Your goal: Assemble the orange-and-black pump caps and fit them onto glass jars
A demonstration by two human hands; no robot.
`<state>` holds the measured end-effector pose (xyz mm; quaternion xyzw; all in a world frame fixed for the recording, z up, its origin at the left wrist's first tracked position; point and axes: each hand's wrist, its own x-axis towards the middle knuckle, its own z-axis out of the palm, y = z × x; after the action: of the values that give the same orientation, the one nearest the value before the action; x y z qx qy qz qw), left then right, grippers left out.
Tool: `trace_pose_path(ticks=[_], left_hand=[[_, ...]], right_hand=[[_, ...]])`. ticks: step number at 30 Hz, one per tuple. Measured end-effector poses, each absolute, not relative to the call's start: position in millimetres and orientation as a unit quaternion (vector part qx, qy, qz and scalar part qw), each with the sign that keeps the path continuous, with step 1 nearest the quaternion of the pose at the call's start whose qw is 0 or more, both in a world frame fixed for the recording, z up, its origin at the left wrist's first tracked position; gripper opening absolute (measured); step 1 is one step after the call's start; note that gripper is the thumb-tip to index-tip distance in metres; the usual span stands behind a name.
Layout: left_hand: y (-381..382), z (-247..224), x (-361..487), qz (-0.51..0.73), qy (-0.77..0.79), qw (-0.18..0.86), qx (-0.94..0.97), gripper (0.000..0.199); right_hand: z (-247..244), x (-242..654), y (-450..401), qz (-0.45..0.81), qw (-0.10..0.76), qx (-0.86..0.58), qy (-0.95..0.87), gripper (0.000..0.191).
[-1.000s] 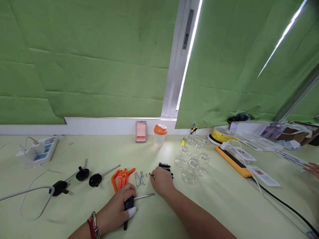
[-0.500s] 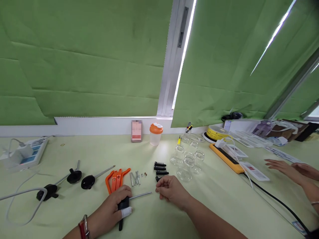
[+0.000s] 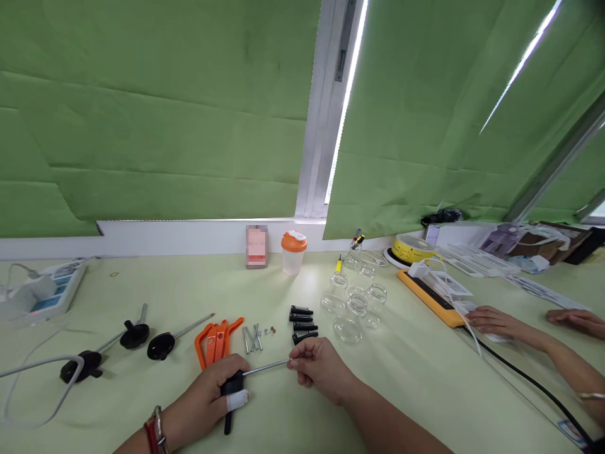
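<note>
My left hand [image 3: 215,388] is closed around a black plastic part with a thin metal rod [image 3: 265,367], which points to the right. A white bandage wraps the thumb. My right hand [image 3: 321,371] pinches at the rod's far tip; anything small between the fingertips is hidden. Just beyond it, several black pieces with springs [image 3: 302,320] lie in a column. Orange handles [image 3: 217,340] rest beyond my left hand, beside several metal pins [image 3: 253,338] and tiny brownish bits [image 3: 270,331]. More black parts with rods [image 3: 161,345] lie to the left.
Clear glass jars [image 3: 348,326] stand right of centre. Behind are an orange-lidded cup [image 3: 293,255] and a phone [image 3: 256,247]. An orange power strip [image 3: 428,299] trails a black cable. Another person's hand [image 3: 491,320] is at the right. A white power strip [image 3: 66,293] lies left.
My right hand's pinched fingers have moved left to meet the rod's tip; there was a gap before. My left hand stays closed on the rodded part. The other person's hand has reached leftward.
</note>
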<state>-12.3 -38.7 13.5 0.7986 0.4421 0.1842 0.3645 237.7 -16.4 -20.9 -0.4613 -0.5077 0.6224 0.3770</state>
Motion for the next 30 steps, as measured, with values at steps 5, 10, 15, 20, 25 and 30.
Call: trace_pose_path(ticks=[5,10,15,20,25,30], left_hand=[[-37.0,11.9,-12.7,0.178,0.445,0.367,0.798,0.018],[-36.5,10.5,-14.8,0.179,0.435,0.369,0.801,0.017],[-36.2,10.5,-15.3,0.181,0.434,0.367,0.802,0.017],[-35.4,9.4,-15.8,0.178,0.436,0.369,0.802,0.018],[-34.8,11.2,-15.1,0.176,0.438,0.371,0.8,0.019],[-35.5,12.7,-13.7,0.178,0.436,0.37,0.801,0.02]], right_hand=[[-22.0,236.1,-17.0,0.602,0.377,-0.47,-0.524,0.025],[-22.4,235.3,-17.5,0.591,0.368,-0.475,-0.539,0.021],[-22.7,235.1,-18.5,0.584,0.36,-0.467,-0.558,0.015],[-18.2,235.6,-19.4,0.591,0.352,-0.463,-0.559,0.015],[-17.1,236.2,-19.6,0.596,0.342,-0.47,-0.554,0.015],[-17.3,235.0,-20.4,0.592,0.352,-0.465,-0.556,0.016]])
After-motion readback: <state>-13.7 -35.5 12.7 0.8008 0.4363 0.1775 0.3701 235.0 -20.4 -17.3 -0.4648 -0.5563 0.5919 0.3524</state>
